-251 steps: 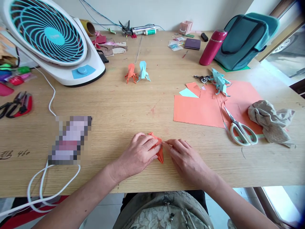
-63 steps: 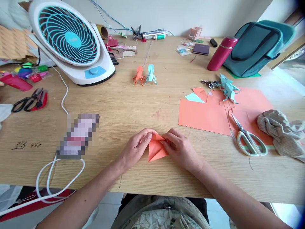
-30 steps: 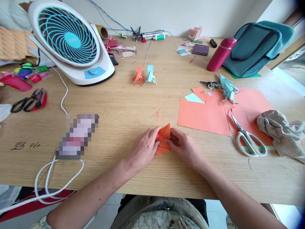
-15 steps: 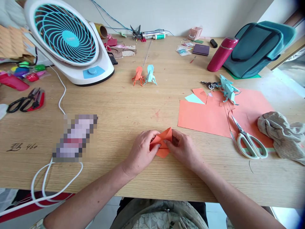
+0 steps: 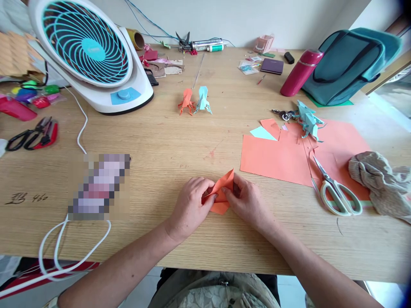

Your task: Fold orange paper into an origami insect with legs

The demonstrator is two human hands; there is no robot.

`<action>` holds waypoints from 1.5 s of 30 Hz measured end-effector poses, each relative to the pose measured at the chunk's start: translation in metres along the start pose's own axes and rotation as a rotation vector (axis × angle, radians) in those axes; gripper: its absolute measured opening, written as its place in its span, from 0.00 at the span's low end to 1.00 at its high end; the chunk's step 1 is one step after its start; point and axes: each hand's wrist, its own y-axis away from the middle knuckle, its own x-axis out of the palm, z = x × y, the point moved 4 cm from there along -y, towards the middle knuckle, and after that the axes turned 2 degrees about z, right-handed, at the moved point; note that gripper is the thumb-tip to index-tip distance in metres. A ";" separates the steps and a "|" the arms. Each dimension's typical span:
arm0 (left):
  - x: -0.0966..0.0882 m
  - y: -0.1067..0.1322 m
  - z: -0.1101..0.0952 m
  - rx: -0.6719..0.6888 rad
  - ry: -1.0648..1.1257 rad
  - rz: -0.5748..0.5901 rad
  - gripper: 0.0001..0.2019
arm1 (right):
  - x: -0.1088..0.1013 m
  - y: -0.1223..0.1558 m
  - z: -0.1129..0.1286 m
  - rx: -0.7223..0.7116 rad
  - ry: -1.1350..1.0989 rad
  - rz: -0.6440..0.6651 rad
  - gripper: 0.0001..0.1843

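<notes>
Near the front edge of the wooden table, a small piece of folded orange paper (image 5: pixel 221 192) is pinched between both hands. My left hand (image 5: pixel 192 201) grips its left side, thumb on top and fingers partly behind it. My right hand (image 5: pixel 248 201) grips the right side, its thumb pressing near the middle. One pointed flap stands up toward the upper right, and a flat part shows below the thumbs. Both hands hide the paper's side edges. Farther back stand an orange origami insect (image 5: pixel 186 102) and a light blue origami insect (image 5: pixel 203 100), side by side.
To the right lie orange paper sheets (image 5: pixel 272 156), scissors (image 5: pixel 340 194), a crumpled cloth (image 5: pixel 375 179) and a blue origami figure (image 5: pixel 308 119). A pink bottle (image 5: pixel 302 72) and teal bag (image 5: pixel 343 68) stand behind. At left are a fan (image 5: pixel 93 51), a blurred-out phone (image 5: pixel 99 186) and a white cable (image 5: pixel 59 244).
The orange paper's upper flap is raised and tilted slightly farther right, and the right hand has shifted a little with it. Both hands keep their hold. The view has moved slightly.
</notes>
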 end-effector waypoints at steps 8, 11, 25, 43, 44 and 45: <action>-0.001 0.002 -0.008 0.139 -0.179 0.038 0.09 | -0.002 0.000 0.003 -0.039 -0.073 -0.012 0.12; 0.004 0.003 -0.008 0.169 -0.192 0.068 0.09 | -0.002 0.000 0.004 -0.051 -0.132 -0.003 0.09; -0.021 -0.019 0.002 -0.195 0.602 0.244 0.14 | -0.008 -0.001 0.005 -0.092 -0.472 0.095 0.09; -0.015 -0.031 -0.014 0.009 0.797 0.597 0.18 | -0.017 0.004 0.016 -0.234 -0.433 -0.017 0.09; -0.015 -0.032 -0.015 0.039 0.780 0.624 0.18 | -0.017 0.004 0.017 -0.241 -0.434 -0.010 0.09; -0.015 -0.032 -0.015 0.058 0.763 0.641 0.18 | -0.018 0.005 0.018 -0.246 -0.434 -0.011 0.10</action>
